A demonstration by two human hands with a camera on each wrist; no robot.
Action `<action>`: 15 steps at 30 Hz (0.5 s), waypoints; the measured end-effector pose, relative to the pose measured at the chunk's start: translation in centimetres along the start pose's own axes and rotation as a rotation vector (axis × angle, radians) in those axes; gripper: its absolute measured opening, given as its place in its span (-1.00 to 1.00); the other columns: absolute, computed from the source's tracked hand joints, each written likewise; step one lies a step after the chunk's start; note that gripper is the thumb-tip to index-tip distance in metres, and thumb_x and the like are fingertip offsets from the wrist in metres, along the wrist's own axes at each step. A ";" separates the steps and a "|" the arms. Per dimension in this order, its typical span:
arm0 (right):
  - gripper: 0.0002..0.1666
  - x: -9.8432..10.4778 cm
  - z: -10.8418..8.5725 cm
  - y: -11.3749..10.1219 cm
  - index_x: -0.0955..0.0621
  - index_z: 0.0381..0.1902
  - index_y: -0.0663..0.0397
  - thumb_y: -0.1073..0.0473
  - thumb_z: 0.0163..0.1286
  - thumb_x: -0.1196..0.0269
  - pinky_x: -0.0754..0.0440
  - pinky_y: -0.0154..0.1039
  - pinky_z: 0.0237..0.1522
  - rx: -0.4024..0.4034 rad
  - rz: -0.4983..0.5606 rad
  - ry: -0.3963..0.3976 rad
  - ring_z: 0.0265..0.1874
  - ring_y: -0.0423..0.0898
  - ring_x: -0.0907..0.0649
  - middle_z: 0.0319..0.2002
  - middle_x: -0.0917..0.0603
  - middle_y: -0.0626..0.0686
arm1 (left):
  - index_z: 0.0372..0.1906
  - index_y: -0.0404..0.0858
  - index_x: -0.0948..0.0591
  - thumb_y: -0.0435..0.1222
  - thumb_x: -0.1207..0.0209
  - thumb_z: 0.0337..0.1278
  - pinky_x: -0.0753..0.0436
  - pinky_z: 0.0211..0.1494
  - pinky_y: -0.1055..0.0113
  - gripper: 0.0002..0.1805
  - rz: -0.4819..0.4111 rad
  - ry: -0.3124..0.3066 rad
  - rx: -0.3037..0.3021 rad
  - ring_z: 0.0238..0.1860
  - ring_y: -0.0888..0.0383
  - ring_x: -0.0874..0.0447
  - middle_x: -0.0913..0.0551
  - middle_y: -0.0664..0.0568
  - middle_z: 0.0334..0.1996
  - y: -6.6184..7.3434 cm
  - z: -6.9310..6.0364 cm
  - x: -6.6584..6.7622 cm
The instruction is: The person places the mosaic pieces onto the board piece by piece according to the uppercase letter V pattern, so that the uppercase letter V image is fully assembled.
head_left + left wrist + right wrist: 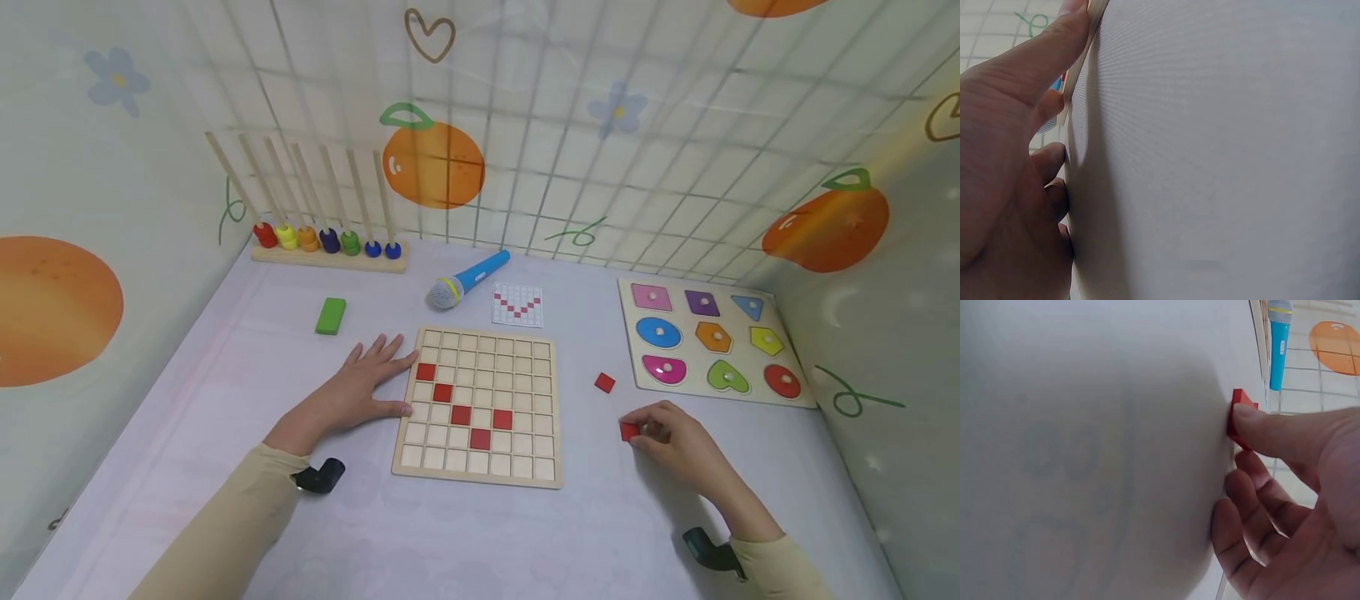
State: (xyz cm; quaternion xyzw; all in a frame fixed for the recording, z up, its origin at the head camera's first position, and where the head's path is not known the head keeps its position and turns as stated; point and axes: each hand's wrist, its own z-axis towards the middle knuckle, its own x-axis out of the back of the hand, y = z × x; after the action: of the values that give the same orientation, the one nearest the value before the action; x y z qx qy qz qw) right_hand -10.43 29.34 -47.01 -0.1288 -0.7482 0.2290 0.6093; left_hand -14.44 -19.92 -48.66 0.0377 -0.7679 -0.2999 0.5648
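Observation:
A wooden grid board (480, 480) lies flat in the middle of the table, with several red square tiles (461, 415) set in its cells in a slanting line that turns up at the right. My left hand (360, 385) has its fingers spread, and the thumb and index finger touch the board's left edge. To the right of the board, my right hand (675, 442) pinches a red tile (1239, 425) between thumb and fingers, down at the table surface. Another red tile (604, 382) lies loose just beyond that hand.
Behind the board lie a small pattern card (517, 315) and a blue toy microphone (480, 272). A green block (331, 317) is at the left. A peg stand with coloured beads (330, 260) stands at the back left, and a shape puzzle board (678, 337) lies at the right.

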 end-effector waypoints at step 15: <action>-0.59 -0.3 0.4 -0.2 -0.62 0.06 -0.06 0.24 0.28 -0.46 -0.68 -0.33 -0.19 -0.024 0.016 -0.036 -0.21 -0.08 -0.63 -0.17 -0.71 -0.02 | 0.60 -0.02 -0.22 0.22 -0.36 0.10 0.32 0.63 -0.15 0.02 0.003 -0.004 0.001 0.63 -0.18 0.31 0.07 -0.12 0.64 0.0 0.0 0.0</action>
State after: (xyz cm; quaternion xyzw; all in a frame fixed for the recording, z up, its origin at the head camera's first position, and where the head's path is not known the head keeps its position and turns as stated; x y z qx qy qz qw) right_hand -10.72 28.98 -47.18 -0.1379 -0.7606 0.2270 0.5925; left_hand -14.47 -19.94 -48.68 0.0363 -0.7691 -0.2990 0.5637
